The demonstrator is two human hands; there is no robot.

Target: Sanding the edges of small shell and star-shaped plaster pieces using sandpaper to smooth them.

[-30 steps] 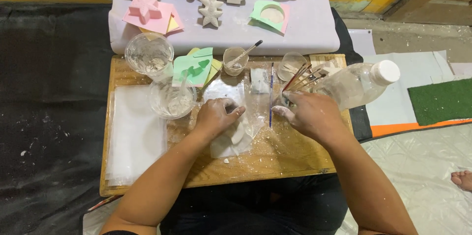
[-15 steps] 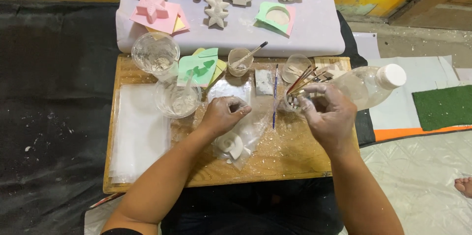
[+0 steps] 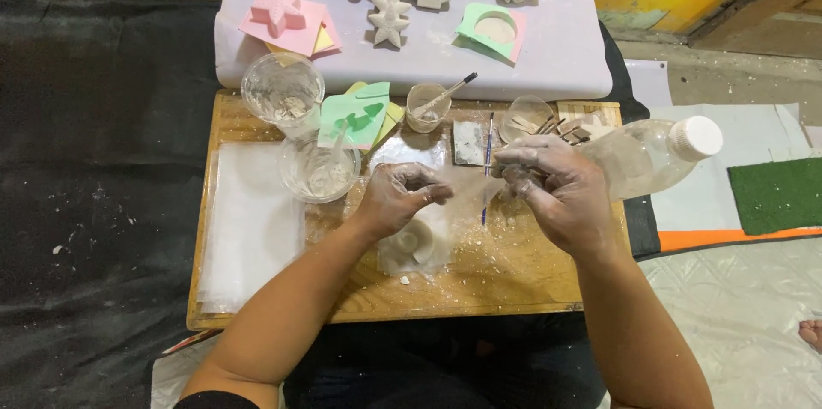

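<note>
While a white cast (image 3: 417, 242) lies at frame centre, thin plastic film (image 3: 467, 188) is pinched, seemingly, between the closed left hand (image 3: 398, 195) and right hand (image 3: 556, 191); peeling calls for gentle pulling.

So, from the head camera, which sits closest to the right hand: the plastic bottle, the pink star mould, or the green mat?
From the right hand:
1. Plastic bottle, lying just beside it, on its outer side.
2. Green mat, farther out on the floor.
3. Pink star mould, far across on the white sheet.
</note>
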